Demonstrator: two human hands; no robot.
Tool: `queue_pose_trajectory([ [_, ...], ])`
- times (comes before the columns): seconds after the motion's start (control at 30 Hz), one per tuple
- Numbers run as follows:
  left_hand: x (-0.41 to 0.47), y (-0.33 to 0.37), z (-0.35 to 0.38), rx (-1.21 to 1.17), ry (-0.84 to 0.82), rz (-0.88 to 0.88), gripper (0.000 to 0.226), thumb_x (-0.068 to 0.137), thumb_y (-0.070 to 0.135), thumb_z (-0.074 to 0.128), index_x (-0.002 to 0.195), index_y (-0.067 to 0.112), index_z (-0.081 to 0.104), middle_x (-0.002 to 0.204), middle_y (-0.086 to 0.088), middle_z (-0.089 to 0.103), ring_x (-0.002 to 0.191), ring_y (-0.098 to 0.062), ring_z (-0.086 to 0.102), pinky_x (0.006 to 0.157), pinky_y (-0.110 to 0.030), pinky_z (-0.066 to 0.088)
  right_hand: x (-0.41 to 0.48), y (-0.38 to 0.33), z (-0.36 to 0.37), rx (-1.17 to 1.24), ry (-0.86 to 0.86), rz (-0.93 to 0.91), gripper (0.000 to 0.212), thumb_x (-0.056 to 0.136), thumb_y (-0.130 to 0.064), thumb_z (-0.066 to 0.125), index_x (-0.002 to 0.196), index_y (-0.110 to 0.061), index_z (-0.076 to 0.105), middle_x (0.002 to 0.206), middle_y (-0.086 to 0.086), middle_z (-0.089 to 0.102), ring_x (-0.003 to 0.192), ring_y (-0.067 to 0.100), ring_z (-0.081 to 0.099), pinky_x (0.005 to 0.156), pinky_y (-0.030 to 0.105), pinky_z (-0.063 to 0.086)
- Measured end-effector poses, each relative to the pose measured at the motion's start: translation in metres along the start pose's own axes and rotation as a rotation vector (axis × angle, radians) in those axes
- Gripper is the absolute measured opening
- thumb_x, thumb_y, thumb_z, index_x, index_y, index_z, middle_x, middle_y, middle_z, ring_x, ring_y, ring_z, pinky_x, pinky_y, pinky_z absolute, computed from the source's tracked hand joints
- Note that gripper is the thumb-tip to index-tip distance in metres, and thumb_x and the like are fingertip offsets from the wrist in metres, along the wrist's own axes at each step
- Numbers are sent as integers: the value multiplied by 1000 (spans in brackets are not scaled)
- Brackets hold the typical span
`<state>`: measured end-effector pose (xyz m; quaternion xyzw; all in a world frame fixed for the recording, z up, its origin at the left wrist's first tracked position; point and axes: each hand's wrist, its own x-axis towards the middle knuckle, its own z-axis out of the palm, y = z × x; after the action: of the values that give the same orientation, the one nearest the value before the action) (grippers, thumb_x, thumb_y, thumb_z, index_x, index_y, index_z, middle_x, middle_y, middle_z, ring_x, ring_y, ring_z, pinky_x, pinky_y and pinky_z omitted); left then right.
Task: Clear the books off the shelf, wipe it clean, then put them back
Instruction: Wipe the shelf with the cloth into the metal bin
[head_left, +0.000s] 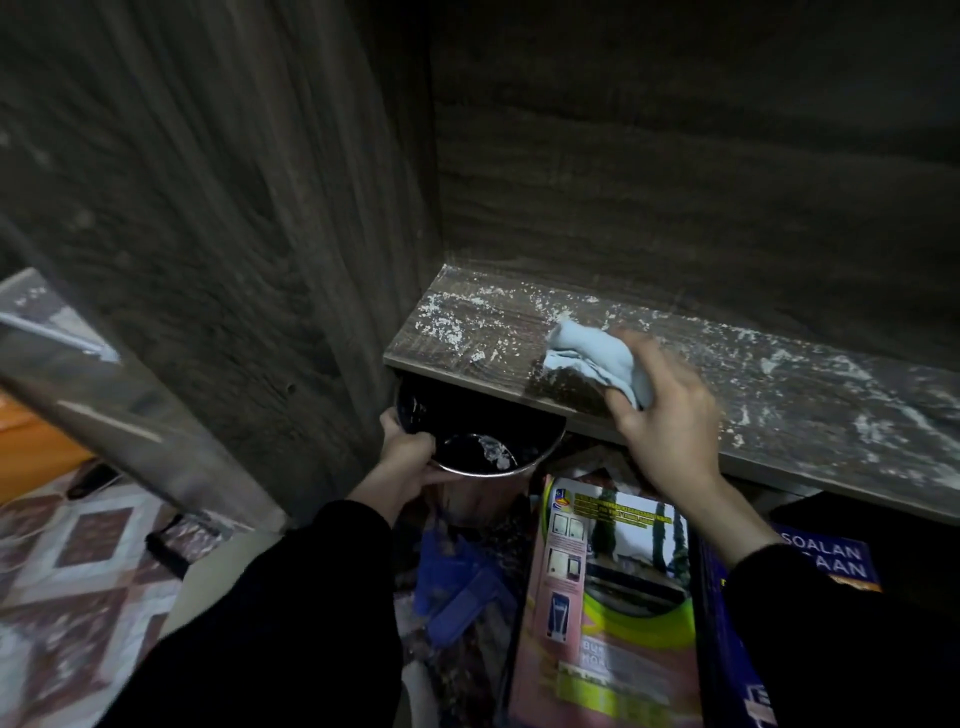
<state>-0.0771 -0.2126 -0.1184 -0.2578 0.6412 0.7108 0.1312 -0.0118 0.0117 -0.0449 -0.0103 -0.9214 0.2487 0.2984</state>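
Shelf (779, 384): bare of books and streaked with white dust (447, 327); its long axis runs from the left corner by the cupboard wall (208, 208) away to my right.
Cloth (597, 358): pale blue and bunched, lying on the shelf top left of the middle, near the front edge.
Right hand (670, 421): my fingers are bent over the cloth and clamp it down onto the wood. The hand is a little blurred, so I cannot tell where each finger lies.
Left hand (410, 457): lower down, below shelf level, with my fingers hooked over the rim of a dark round bowl (498, 415).
Bowl: tucked under the front edge at the shelf's left end, partly beneath the board, with some white dust already inside.
Key relation: the thickest patch of dust lies to the left of the cloth, between it and the corner. The bowl waits below and to the front-left of that patch.
Next sweep, as I judge it: the cloth goes left, then pulls towards me over the edge above the bowl.
Nearer hand: my right, which is already on the shelf.
Unwiped stretch: more streaks lie to the right of my hand.
Books: a pink and green book (613, 597) and a blue book (831, 561) lie below the shelf, not yet put back.
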Motion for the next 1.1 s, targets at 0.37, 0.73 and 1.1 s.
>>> queue_pose_trajectory([
  [0.37,-52,12,-11,0,-130,-78,53,83,-19,31,114,23,22,99,0,41,81,-32,55,41,-45,54,38,-10,21,-55,-30,80,58,81,0,56,135,-20,50,123,9,60,106,29,44,78,34,37],
  [0.73,-54,9,-12,27,-146,-33,48,82,-19,32,108,21,24,96,4,38,83,-23,52,54,-51,54,61,57,19,-301,100,348,59,82,-1,55,136,-24,48,136,12,50,112,37,38,88,41,33],
  [1.1,-55,9,-13,43,-149,-25,51,82,-18,34,112,23,28,96,1,42,80,-24,54,45,-46,55,53,79,36,-446,-185,393,52,86,-23,56,136,-18,45,127,20,56,121,35,31,94,40,23],
])
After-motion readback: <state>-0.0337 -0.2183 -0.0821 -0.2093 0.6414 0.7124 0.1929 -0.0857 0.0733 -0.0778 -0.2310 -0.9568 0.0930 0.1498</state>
